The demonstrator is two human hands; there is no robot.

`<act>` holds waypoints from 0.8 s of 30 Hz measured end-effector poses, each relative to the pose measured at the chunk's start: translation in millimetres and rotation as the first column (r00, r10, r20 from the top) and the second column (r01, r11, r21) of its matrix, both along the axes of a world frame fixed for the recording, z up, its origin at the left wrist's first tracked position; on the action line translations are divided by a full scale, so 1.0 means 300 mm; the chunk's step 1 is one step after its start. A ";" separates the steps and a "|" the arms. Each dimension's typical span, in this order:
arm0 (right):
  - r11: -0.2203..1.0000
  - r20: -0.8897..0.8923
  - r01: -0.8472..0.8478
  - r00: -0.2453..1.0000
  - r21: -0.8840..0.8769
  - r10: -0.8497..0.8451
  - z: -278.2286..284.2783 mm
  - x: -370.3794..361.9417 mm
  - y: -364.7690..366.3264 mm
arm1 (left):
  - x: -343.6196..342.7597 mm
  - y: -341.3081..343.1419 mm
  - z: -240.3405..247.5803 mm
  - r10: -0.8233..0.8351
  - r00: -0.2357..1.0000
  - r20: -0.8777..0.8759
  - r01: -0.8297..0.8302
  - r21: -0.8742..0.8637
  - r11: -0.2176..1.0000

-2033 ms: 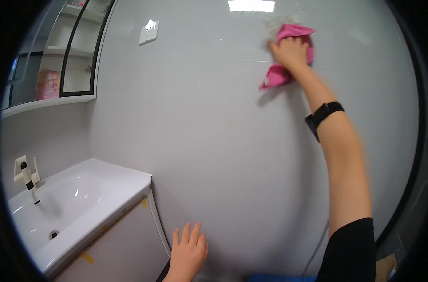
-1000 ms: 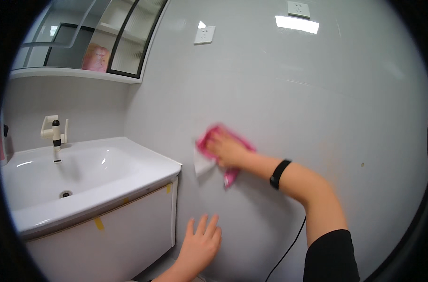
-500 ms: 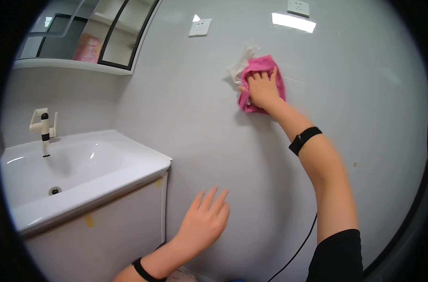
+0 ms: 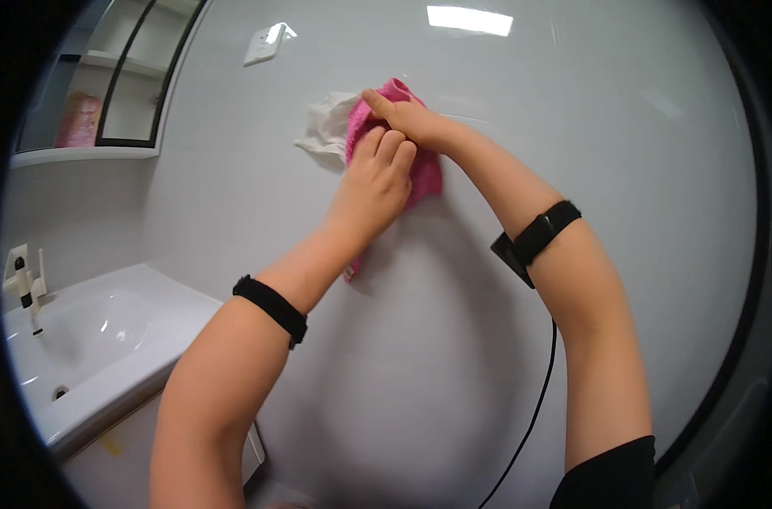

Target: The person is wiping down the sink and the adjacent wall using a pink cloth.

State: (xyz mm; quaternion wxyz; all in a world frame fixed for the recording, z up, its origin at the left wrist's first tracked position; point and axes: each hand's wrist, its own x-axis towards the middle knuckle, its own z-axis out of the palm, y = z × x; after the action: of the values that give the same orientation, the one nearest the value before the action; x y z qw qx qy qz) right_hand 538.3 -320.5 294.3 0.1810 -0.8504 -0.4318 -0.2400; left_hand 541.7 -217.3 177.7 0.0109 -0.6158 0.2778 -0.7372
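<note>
A pink cloth (image 4: 424, 176) hangs bunched in front of the grey wall, both my hands on it. My left hand (image 4: 373, 182) has its fingers curled over the cloth's near side. Just above and to the right, my right hand (image 4: 410, 120) grips the upper part, thumb pointing left; its other fingers are hidden behind the cloth. A crumpled thin white cloth or wipe (image 4: 328, 127) sticks out on the left of the pink one. One pink corner dangles below my left wrist.
At left stands a white washbasin (image 4: 140, 297) with a cream and black tap (image 4: 25, 284). Above it hangs a mirror cabinet (image 4: 89, 157) holding a pink package (image 4: 79, 120). A socket (image 4: 265, 42) sits on the wall (image 4: 657, 254). A black cable (image 4: 534, 416) runs down from my right arm.
My left hand has risen from low in front of the wall and taken hold of the pink cloth. My right hand has turned from pressing flat to gripping it. The view has shifted right.
</note>
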 end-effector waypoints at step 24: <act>0.768 0.852 0.456 0.039 0.450 -0.522 0.010 0.173 -0.681 | 0.084 0.172 0.249 0.213 0.736 -0.643 -0.406 -0.167 0.898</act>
State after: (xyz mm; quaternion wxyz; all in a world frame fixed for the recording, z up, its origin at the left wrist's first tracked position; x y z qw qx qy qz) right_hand 590.1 -524.8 297.2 -0.1888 -0.6092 -0.1248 -0.7601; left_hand 566.9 -165.6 252.4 -0.0477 -0.8520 0.0448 -0.5195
